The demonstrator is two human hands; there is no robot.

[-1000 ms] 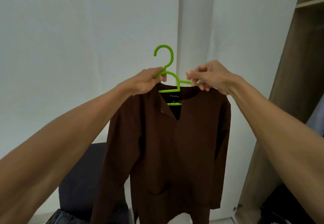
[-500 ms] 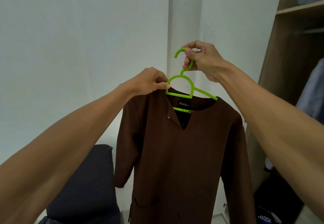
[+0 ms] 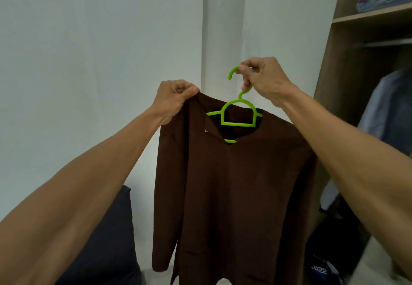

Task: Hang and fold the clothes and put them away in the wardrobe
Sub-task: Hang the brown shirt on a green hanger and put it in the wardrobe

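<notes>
Matt brown cloth shirt (image 3: 240,195) on a smooth green plastic hanger (image 3: 239,115); wood-grain wardrobe (image 3: 347,50).

We see 2 arms of 1 person, both bare from the wrist back to the edge of the frame. The left forearm (image 3: 89,195) is lean, with long ridges of tendon and muscle along its length and creases at the wrist. The right forearm (image 3: 356,162) shows the same smooth, sinewy surface and looks very broad near the camera through the wide lens. The left hand (image 3: 175,98) and the right hand (image 3: 265,81) are uncovered, with 4 knuckles standing out on each. We cannot make out the nails.
</notes>
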